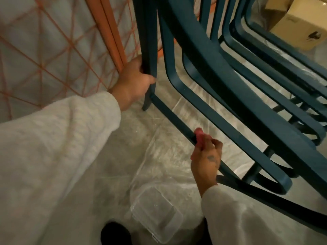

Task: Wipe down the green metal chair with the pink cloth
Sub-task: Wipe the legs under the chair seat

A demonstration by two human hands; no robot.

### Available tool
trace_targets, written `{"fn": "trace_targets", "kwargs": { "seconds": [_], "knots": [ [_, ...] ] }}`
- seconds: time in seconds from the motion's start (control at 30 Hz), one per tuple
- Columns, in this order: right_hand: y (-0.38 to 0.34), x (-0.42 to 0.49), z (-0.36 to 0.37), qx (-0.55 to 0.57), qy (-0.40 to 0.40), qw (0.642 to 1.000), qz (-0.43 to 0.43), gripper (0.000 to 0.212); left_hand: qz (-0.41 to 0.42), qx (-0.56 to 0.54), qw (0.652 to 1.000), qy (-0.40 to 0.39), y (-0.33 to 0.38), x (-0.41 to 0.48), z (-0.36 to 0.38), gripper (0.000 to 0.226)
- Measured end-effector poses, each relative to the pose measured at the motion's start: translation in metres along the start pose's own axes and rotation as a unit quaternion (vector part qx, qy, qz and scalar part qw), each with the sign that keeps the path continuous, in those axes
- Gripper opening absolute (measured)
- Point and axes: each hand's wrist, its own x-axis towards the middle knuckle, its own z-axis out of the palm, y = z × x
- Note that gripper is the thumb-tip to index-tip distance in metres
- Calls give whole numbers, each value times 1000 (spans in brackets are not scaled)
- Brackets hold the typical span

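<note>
Pink cloth [199, 137] in right hand [207, 161], against green chair [174, 117]

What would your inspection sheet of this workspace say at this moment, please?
Surface: floor covered with clear plastic sheeting.
Job's things: green metal chair stands on the sheeting; pink cloth is held against its low side bar.
Clutter: clear plastic container lies on the floor, near a dark shoe.
Grippers: left hand grips a chair leg; right hand holds the pink cloth.
Cables: nothing seen.
Surroundings: orange wire frame to the left of the chair; cardboard box beyond it, at upper right.
</note>
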Motion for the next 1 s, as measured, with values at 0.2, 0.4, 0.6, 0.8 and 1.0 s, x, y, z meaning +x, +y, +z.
{"fn": "trace_targets", "kwargs": {
  "seconds": [0.2, 0.4, 0.6, 0.8, 1.0],
  "knots": [
    [-96, 31, 73, -123, -100, 977, -143, 42, 78, 40, 996, -1, -11, 6, -3, 33],
    [-138, 59, 128, -116, -143, 965, -186, 35, 142, 90, 986, 10, -17, 13, -10, 31],
    [-78, 42, 77, -162, -88, 953, -242, 38, 170, 121, 977, 29, -20, 12, -9, 35],
    [-22, 11, 21, -195, -48, 973, -117, 58, 176, 164, 970, 33, -23, 16, -9, 38],
    [-85, 26, 77, -145, -77, 964, -209, 36, 174, 134, 975, 35, -20, 12, -7, 32]
  ]
}}
